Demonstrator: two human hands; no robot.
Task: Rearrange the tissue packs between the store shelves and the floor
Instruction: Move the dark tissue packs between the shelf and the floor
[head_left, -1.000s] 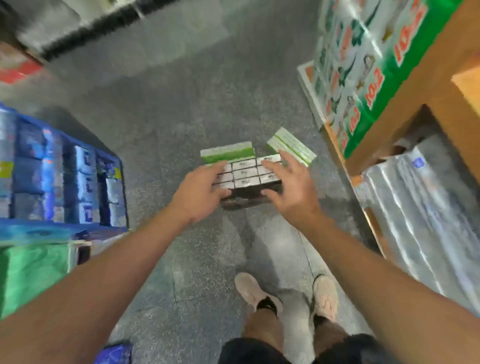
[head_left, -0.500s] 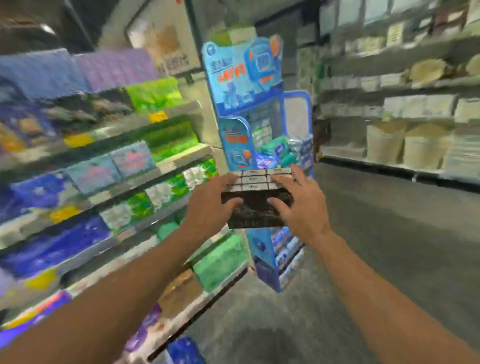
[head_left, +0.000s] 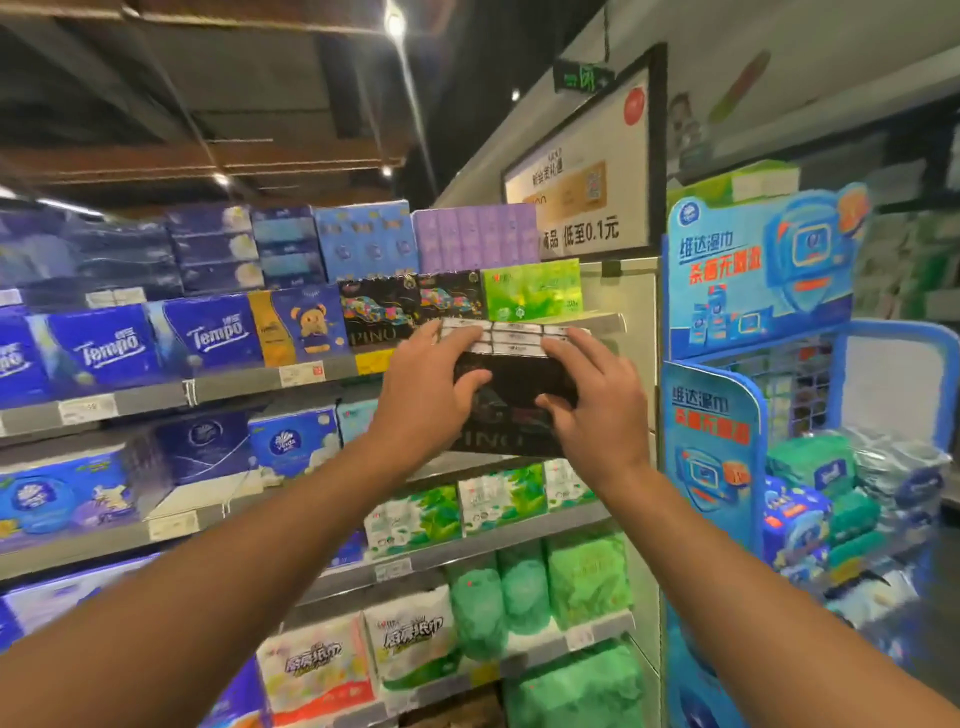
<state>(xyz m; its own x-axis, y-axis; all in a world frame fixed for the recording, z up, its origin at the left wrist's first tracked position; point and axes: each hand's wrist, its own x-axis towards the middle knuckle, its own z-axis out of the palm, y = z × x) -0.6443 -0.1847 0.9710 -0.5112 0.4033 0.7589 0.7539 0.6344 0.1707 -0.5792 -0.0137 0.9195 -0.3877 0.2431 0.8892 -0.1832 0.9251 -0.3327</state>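
Note:
I hold a black tissue pack (head_left: 511, 395) with white strips along its top edge up in front of the store shelves. My left hand (head_left: 426, 395) grips its left side and my right hand (head_left: 597, 410) grips its right side, fingers curled over the front. The pack is at the height of the upper shelf (head_left: 228, 387), just below and in front of two matching black packs (head_left: 382, 312) that stand there beside a green pack (head_left: 532, 291).
Blue Tempo packs (head_left: 156, 338) fill the upper shelf to the left. Green and white packs (head_left: 498, 499) sit on lower shelves. A blue promotional stand (head_left: 758, 322) with piled packs stands at the right. A framed sign (head_left: 587, 171) hangs on the pillar.
I lifted the black pack off the floor with both hands and turned to the shelves. The pack has risen to the upper shelf's height.

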